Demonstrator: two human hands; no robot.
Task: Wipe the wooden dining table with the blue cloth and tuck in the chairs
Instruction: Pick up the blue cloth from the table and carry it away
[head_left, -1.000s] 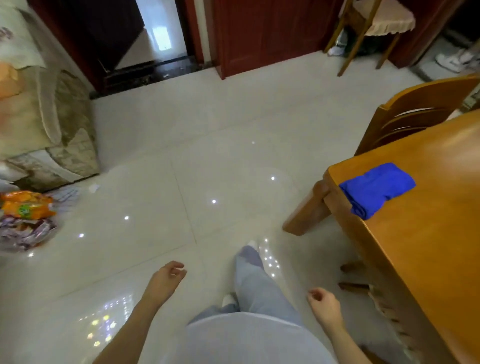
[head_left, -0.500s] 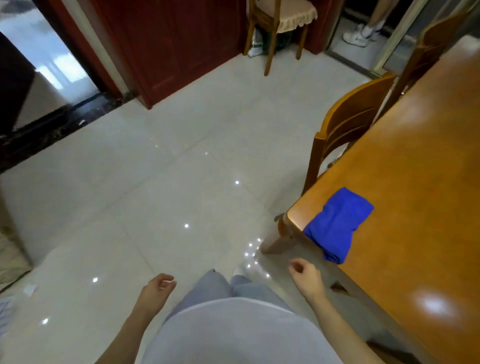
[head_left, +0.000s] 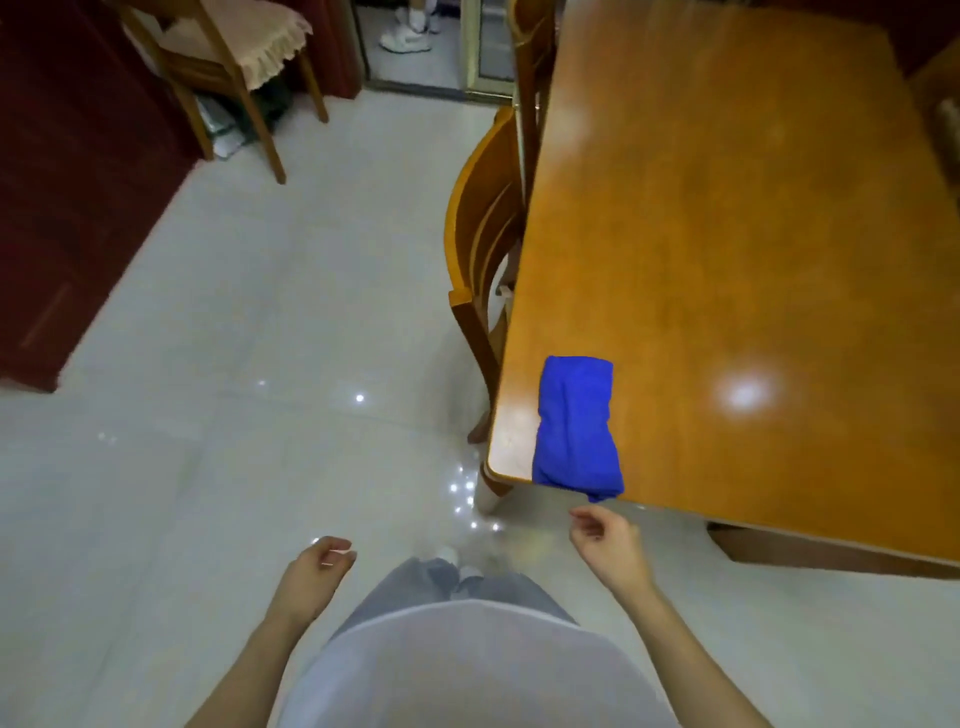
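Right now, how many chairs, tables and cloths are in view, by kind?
Chairs: 3, two wooden dining chairs at the table's left side, one cushioned chair by the far wall.
Wooden dining table: 1
Blue cloth: 1, folded at the near corner.
Total: 5

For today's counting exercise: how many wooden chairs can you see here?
3: cushioned wooden chair by the red door; two wooden chairs, near and far, at the table's left side. Others may be hidden.
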